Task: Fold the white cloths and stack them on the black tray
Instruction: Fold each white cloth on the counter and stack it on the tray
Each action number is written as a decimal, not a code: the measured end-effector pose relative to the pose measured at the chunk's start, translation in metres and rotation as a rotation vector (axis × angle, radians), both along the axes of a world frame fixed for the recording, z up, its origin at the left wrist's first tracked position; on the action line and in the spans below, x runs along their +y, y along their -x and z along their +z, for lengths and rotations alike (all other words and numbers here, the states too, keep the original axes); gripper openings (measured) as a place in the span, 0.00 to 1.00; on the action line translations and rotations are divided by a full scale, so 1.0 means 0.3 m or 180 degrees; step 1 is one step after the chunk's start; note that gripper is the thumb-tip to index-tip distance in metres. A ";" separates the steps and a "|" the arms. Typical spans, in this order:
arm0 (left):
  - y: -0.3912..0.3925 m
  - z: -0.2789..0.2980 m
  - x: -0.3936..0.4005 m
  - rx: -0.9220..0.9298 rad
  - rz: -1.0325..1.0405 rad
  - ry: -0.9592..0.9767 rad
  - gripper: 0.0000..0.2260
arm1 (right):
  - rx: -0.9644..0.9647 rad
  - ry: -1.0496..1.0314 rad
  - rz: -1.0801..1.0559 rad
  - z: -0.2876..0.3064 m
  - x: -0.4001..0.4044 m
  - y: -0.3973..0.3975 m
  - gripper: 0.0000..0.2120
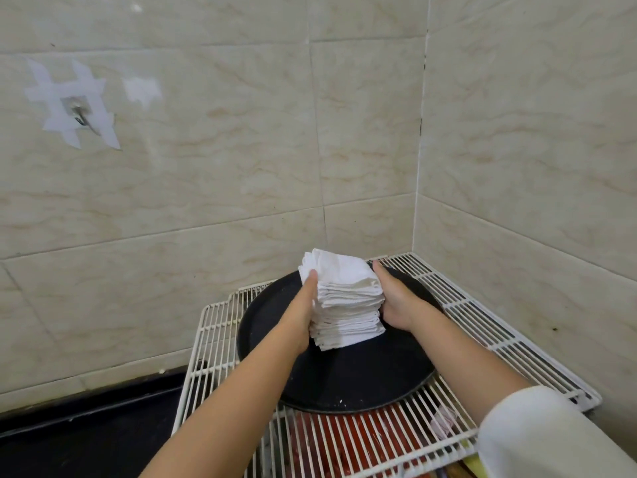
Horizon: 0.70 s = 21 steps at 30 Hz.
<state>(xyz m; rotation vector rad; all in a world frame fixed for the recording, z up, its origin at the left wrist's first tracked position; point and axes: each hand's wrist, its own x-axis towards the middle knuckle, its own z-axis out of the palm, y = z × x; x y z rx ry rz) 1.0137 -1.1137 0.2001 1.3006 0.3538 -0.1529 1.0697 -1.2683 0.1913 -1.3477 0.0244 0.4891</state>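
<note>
Stack of cloths (346, 305): a tall pile of folded white squares standing on the black tray (344, 377), toward its far half; the layers sit unevenly, the upper ones shifted left and back of the lower ones.
Feel, as I judge it: soft and light cloth by cloth, but many loose layers with nothing binding them; the pile will compress under a squeeze and shear sideways if pushed from one side only.
Where to take hold: both flanks at once, low and middle, palms flat, so the layers are trued up against each other; lifting from the top alone would likely take only a few cloths.
Left hand (303, 305): laid along the left side of the pile, fingers straight and pointing away, fingertips reaching the upper layers; it presses, nothing is curled round.
Right hand (396, 298): pressed flat against the right side, fingers extended along the pile; its thumb is hidden, so whether it hooks the front edge cannot be told.
Tray: round, dark, a few pale specks near its near rim; it rests on a white wire rack (482, 326).
Rack: the surface here, set into a tiled wall corner (418, 167); red items show through the bars below.
Wall: a metal hook (80, 113) fixed with strips of white tape, upper left.
</note>
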 end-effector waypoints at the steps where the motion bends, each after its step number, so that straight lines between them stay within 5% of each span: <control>1: -0.009 -0.012 0.006 0.0039 -0.0010 -0.0070 0.32 | 0.0071 -0.0135 0.0045 0.002 0.011 -0.004 0.28; 5: -0.037 -0.050 0.041 -0.0078 0.0028 0.0044 0.21 | 0.0056 -0.0124 0.0015 0.030 0.044 -0.018 0.27; 9: -0.054 -0.083 0.076 -0.0147 0.0086 0.0229 0.13 | -0.0052 0.0404 -0.0009 0.045 0.085 -0.023 0.38; 13: -0.048 -0.051 0.040 -0.0084 0.0075 0.0044 0.15 | -0.0047 0.0523 -0.0064 0.029 0.050 -0.030 0.29; 21: -0.046 -0.034 0.026 0.0055 -0.0148 -0.0125 0.22 | 0.0084 0.0199 -0.0067 0.011 0.040 -0.035 0.27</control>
